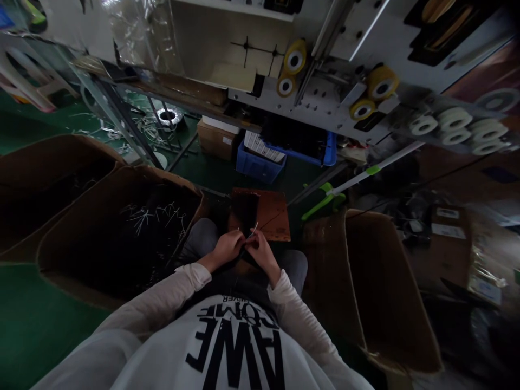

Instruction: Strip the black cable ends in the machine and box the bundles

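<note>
Above my lap, my left hand [228, 247] and my right hand [260, 250] meet with their fingers pinched together. Between the fingertips is a thin pale wire [254, 229], its end sticking up beyond my right hand's fingers. Both hands look closed on this wire; a dark cord or part beneath them is too dim to make out. Just past my hands lies an orange-brown cardboard piece [276, 216] with a dark patch on its left side.
Left of my legs stands a large open carton [81, 216] with dark contents and white wires. Another open carton [325, 260] is at right. Ahead are a machine with yellow rollers [294, 58], a blue bin [258, 165] and a green-footed stand [325, 201].
</note>
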The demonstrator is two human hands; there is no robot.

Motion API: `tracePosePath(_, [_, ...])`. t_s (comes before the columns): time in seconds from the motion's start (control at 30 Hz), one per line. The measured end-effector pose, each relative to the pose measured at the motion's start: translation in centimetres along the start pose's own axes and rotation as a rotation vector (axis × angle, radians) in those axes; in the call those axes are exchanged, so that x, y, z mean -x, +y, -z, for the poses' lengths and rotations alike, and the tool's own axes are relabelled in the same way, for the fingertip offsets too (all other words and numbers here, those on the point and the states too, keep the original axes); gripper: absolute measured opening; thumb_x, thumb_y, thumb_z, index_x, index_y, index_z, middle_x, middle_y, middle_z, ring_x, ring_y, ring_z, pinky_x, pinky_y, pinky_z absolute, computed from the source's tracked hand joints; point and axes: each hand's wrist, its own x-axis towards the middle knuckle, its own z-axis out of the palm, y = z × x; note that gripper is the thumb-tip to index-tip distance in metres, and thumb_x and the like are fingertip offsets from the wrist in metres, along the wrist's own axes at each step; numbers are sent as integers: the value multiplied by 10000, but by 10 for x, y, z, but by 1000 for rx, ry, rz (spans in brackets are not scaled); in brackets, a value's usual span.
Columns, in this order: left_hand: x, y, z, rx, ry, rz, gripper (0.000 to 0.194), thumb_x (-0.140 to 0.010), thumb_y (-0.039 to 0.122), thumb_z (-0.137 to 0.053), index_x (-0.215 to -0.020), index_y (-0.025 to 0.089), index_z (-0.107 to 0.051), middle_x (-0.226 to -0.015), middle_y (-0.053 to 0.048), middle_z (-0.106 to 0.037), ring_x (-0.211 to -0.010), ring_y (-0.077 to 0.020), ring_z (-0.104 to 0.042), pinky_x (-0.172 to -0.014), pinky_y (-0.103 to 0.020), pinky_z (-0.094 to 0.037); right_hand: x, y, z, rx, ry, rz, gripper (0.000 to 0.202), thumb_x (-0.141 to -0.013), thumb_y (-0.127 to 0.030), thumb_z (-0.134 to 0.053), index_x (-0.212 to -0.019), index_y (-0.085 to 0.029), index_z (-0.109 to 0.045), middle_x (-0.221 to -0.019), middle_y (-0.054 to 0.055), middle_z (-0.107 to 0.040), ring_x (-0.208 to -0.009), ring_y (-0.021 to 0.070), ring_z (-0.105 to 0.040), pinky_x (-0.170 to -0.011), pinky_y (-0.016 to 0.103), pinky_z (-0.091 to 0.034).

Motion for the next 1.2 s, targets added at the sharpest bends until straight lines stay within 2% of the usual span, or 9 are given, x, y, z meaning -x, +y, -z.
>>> tracePosePath(0.2, [-2,7,-5,85,-1,161,136,-817,180,-453,-831,156,-586,-868,-71,-598,-829,-181,-550,-775,-290,-402,8,-4,0,375,92,178,523,-725,-104,-509,-1234,-141,-390,-776,17,-623,-717,168,-608,-711,305,-482])
tracePosePath(0.33, [-8,7,-4,241,-68,262,151,-804,191,-445,-775,139,-584,-757,-40,-592,-736,-150,-545,-714,-257,-408,11,-5,-5,398,182,216,516,-756,-117,-499,-1251,-140,-354,-823,25,-617,-719,160,-608,-679,281,-477])
tracePosePath(0.4, [-10,5,-4,333,-114,313,159,-793,218,-458,-744,130,-581,-679,-18,-572,-654,-128,-527,-648,-233,-408,13,-3,-5,407,202,248,429,-771,-132,-502,-1192,-152,-424,-884,48,-592,-743,154,-594,-677,268,-474])
tracePosePath(0.5, [-11,2,-5,440,-153,396,174,-771,241,-463,-722,117,-575,-602,-2,-540,-563,-112,-496,-570,-222,-399,16,-1,-3,465,146,337,164,-813,-138,-466,-935,-177,-567,-880,58,-565,-783,155,-562,-706,260,-457])
tracePosePath(0.57, [-11,1,-8,486,-161,441,171,-750,237,-465,-705,112,-573,-572,1,-528,-531,-111,-488,-544,-225,-397,18,-2,-1,484,99,384,138,-828,-138,-457,-838,-180,-588,-855,57,-566,-806,157,-548,-720,253,-445])
tracePosePath(0.83, [-12,0,-10,417,-74,452,189,-753,257,-516,-711,107,-623,-622,-27,-586,-604,-127,-532,-596,-238,-420,19,-8,4,580,68,404,169,-863,-186,-453,-796,-173,-609,-817,54,-594,-759,145,-541,-683,231,-404])
tracePosePath(1.0, [-8,-13,13,185,35,391,130,-776,197,-523,-773,127,-633,-886,-81,-628,-871,-165,-558,-826,-276,-408,25,-2,21,497,55,286,132,-813,-192,-498,-733,-178,-603,-799,45,-571,-745,150,-511,-687,244,-380])
tracePosePath(1.1, [1,-19,17,87,11,398,175,-819,223,-475,-824,132,-625,-951,-99,-616,-926,-178,-555,-863,-290,-398,28,10,23,31,72,11,88,-722,-243,-625,-667,-177,-605,-767,27,-565,-743,144,-506,-717,244,-397])
tracePosePath(1.2, [13,-16,6,48,-121,407,258,-828,359,-485,-893,145,-612,-935,-91,-632,-890,-185,-583,-814,-279,-427,28,22,12,-324,68,-220,183,-648,-330,-694,-671,-176,-598,-724,16,-578,-727,150,-544,-699,257,-444])
